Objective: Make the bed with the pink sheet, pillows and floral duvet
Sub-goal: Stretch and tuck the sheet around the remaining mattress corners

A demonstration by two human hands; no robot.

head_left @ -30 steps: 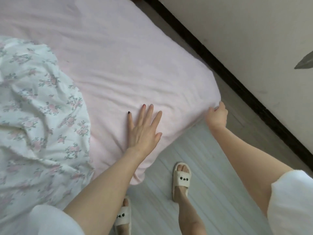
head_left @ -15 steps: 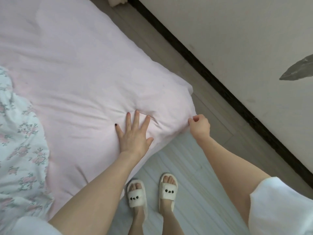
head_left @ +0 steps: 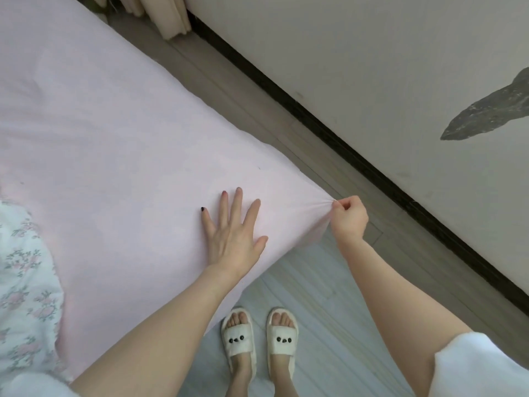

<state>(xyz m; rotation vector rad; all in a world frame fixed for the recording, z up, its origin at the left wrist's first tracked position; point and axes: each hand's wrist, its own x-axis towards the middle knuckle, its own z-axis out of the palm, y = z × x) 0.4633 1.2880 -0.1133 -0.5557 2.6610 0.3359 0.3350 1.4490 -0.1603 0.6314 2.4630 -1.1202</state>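
Observation:
The pink sheet (head_left: pixel 120 144) covers the bed, which fills the left and middle of the view. My left hand (head_left: pixel 233 233) lies flat on it near the bed's corner, fingers spread and straight. My right hand (head_left: pixel 349 219) pinches the sheet's corner, and the cloth is drawn into a taut point at my fingertips. The floral duvet (head_left: pixel 25 287), white with pink flowers, is bunched at the left edge of the bed. No pillows are in view.
A pale wooden floor (head_left: pixel 323 333) runs beside the bed, where my feet in white slippers (head_left: pixel 259 339) stand. A light wall (head_left: pixel 357 67) with a dark skirting board (head_left: pixel 343 144) runs diagonally at the right. A beige curtain (head_left: pixel 169 15) hangs at the top.
My view has shifted along the bed, so less duvet shows. My right hand now pulls the sheet's corner outward into a taut point. My left hand stays flat on the sheet.

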